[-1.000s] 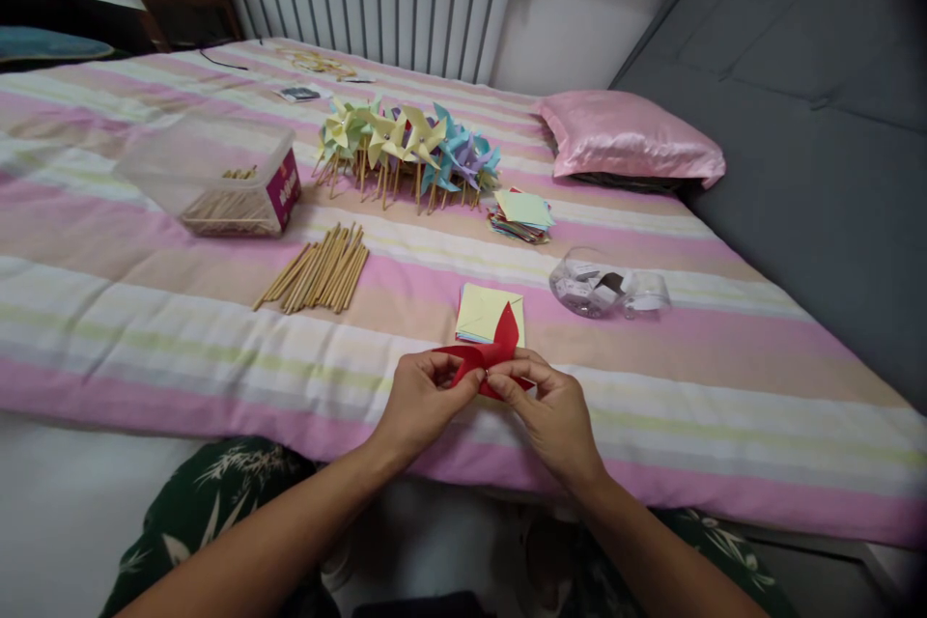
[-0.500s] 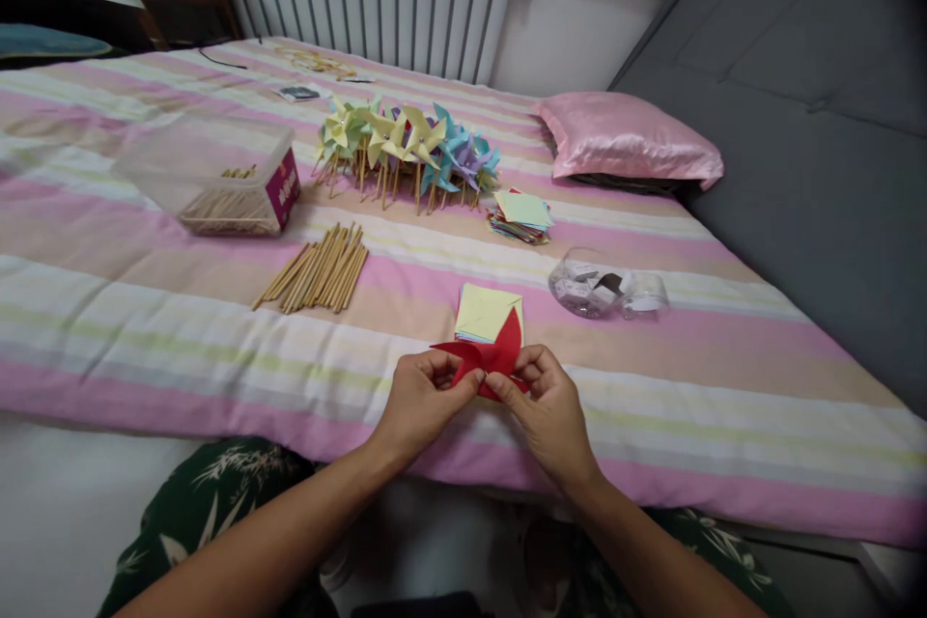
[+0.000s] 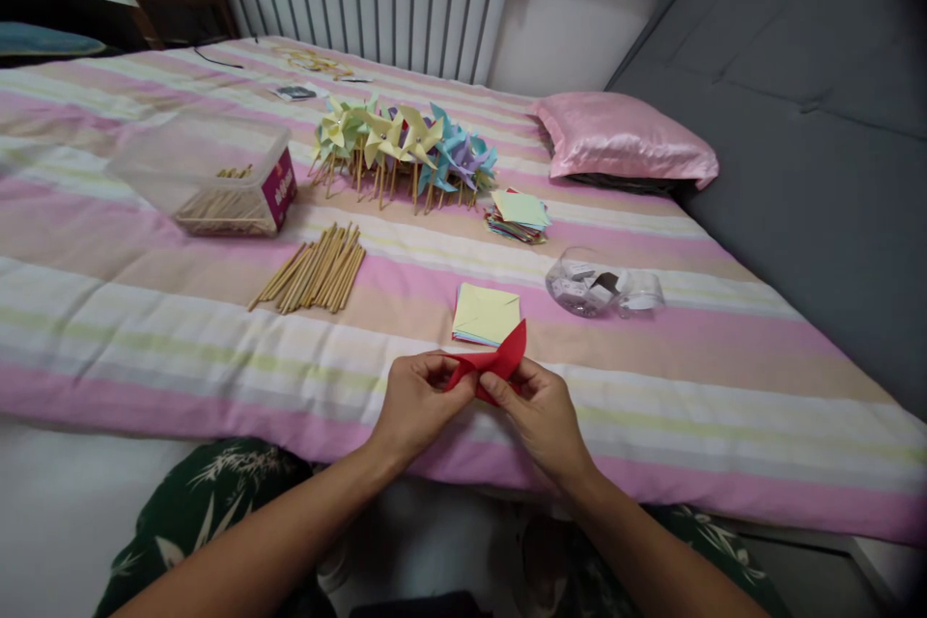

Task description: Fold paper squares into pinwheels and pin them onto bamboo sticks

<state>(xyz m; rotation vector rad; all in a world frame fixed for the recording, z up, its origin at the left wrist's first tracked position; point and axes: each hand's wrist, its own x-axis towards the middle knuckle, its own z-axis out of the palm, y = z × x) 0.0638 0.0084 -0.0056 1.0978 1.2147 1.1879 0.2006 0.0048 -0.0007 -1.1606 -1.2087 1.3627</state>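
Between my hands is a red paper pinwheel (image 3: 511, 351), its cut corners curled in toward the middle and one point sticking up. My left hand (image 3: 424, 398) pinches its left side, the thumb at the centre. On the other side my right hand (image 3: 542, 406) grips it, its thumb also pressed near the centre. Whether a pin sits under the thumbs is hidden. Just beyond the pinwheel lies a stack of square papers (image 3: 487, 311), pale yellow on top with cut lines running in from its corners.
Wooden sticks (image 3: 315, 270) lie in a pile at left, beside a clear plastic box (image 3: 199, 154) holding more sticks. Finished pinwheels (image 3: 406, 145) stand grouped behind. A second paper stack (image 3: 519, 214), a clear container (image 3: 585, 282) of small pieces and a pink pillow (image 3: 627, 137) are at right.
Both hands have stayed on the red pinwheel. Its upper point has tilted slightly to the right and lower, and its left point is now folded closer to my left hand.
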